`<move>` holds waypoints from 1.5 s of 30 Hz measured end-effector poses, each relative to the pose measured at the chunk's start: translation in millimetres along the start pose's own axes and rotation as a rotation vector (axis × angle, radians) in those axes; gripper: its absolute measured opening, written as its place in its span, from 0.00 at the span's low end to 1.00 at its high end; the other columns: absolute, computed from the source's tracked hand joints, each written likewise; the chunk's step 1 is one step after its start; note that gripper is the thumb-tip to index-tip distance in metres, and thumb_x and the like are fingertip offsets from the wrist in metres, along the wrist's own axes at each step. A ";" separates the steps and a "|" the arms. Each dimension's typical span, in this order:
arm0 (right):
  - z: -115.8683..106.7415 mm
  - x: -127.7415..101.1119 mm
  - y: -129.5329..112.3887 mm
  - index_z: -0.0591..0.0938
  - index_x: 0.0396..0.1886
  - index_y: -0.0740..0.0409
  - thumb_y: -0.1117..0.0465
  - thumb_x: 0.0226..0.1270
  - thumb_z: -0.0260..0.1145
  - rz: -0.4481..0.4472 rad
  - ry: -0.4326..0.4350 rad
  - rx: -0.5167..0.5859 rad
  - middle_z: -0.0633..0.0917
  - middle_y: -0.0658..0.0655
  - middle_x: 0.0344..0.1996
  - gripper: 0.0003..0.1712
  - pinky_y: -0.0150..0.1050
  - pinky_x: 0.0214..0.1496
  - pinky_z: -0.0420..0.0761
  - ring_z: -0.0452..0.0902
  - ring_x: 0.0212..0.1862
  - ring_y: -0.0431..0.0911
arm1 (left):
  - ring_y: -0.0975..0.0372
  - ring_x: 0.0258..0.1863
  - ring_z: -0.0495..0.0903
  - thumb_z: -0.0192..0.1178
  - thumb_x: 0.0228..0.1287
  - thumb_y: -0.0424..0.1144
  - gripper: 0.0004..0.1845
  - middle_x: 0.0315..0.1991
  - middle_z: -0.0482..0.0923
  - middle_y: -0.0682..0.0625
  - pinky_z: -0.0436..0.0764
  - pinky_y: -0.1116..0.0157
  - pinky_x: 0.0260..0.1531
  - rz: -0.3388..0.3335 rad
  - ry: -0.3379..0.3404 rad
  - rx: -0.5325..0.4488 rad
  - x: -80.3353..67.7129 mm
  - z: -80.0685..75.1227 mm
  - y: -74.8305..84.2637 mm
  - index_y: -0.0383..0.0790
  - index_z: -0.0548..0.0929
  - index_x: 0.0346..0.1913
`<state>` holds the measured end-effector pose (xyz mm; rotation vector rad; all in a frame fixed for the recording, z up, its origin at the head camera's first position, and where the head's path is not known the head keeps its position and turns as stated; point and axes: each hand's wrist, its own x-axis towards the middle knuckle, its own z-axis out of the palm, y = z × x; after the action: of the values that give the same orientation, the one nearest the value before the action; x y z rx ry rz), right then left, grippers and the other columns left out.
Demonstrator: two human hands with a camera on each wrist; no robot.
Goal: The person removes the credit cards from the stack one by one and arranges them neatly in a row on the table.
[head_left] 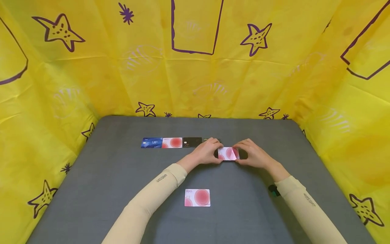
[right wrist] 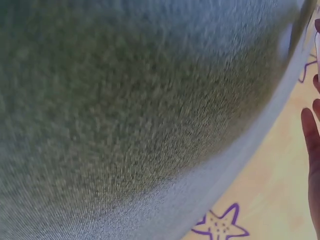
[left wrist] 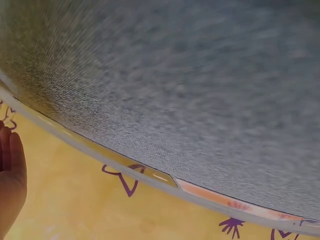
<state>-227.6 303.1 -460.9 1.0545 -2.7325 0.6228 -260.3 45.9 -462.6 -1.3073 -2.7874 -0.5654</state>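
In the head view, both hands pinch a white card with pink circles by its short ends, close over the grey table. My left hand has thumb and fingers at the card's left end. At the right end are the thumb and fingers of my right hand. Beside the left hand runs a row of cards: a blue VIP card, a white-and-pink card, a black VIP card, and a dark card mostly hidden behind that hand.
Another white-and-pink card lies on the grey table, nearer the body, between the forearms. A yellow cloth with purple starfish hangs around the back and sides. Near the right cuff shows a small dark object.
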 end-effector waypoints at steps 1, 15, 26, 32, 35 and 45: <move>-0.3 0.3 1.9 0.82 0.51 0.59 0.56 0.48 0.79 0.009 -0.003 0.005 0.82 0.53 0.47 0.29 0.47 0.54 0.73 0.70 0.51 0.48 | 0.59 0.49 0.72 0.70 0.53 0.52 0.28 0.49 0.77 0.50 0.74 0.66 0.51 -0.001 -0.001 -0.001 2.2 0.8 -0.7 0.41 0.82 0.54; -6.3 3.9 21.7 0.82 0.53 0.62 0.58 0.50 0.79 0.096 -0.047 0.037 0.82 0.58 0.49 0.29 0.52 0.57 0.72 0.70 0.52 0.52 | 0.59 0.51 0.71 0.70 0.53 0.51 0.28 0.51 0.78 0.50 0.73 0.65 0.52 -0.044 -0.014 -0.034 26.9 9.5 -6.6 0.41 0.81 0.56; -8.1 5.3 34.7 0.81 0.53 0.66 0.61 0.52 0.78 0.095 -0.046 0.031 0.83 0.61 0.48 0.28 0.53 0.56 0.72 0.71 0.50 0.54 | 0.58 0.52 0.73 0.68 0.58 0.51 0.26 0.52 0.79 0.50 0.71 0.63 0.55 -0.042 -0.010 -0.034 41.7 14.4 -10.7 0.41 0.81 0.57; -9.3 7.9 38.0 0.81 0.53 0.67 0.62 0.54 0.76 0.098 -0.056 0.020 0.83 0.62 0.49 0.27 0.53 0.56 0.72 0.71 0.50 0.54 | 0.57 0.52 0.75 0.68 0.59 0.50 0.26 0.52 0.81 0.49 0.71 0.62 0.57 -0.042 0.001 -0.022 45.7 17.2 -12.8 0.40 0.81 0.57; -9.6 9.3 38.5 0.81 0.54 0.67 0.62 0.55 0.76 0.103 -0.064 0.014 0.83 0.62 0.50 0.27 0.53 0.56 0.72 0.71 0.50 0.55 | 0.57 0.53 0.75 0.67 0.61 0.50 0.26 0.53 0.80 0.49 0.70 0.61 0.57 -0.051 -0.007 -0.011 46.7 17.4 -12.8 0.40 0.80 0.58; -8.2 10.2 39.8 0.80 0.55 0.68 0.62 0.58 0.74 0.110 -0.089 0.033 0.83 0.63 0.51 0.26 0.53 0.56 0.71 0.72 0.50 0.55 | 0.56 0.56 0.74 0.64 0.64 0.51 0.26 0.55 0.79 0.47 0.69 0.61 0.60 -0.075 -0.048 -0.017 48.4 18.2 -12.0 0.39 0.79 0.60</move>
<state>-262.0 327.0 -463.6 0.9663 -2.8834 0.6543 -298.2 80.7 -475.7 -1.2395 -2.8877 -0.5689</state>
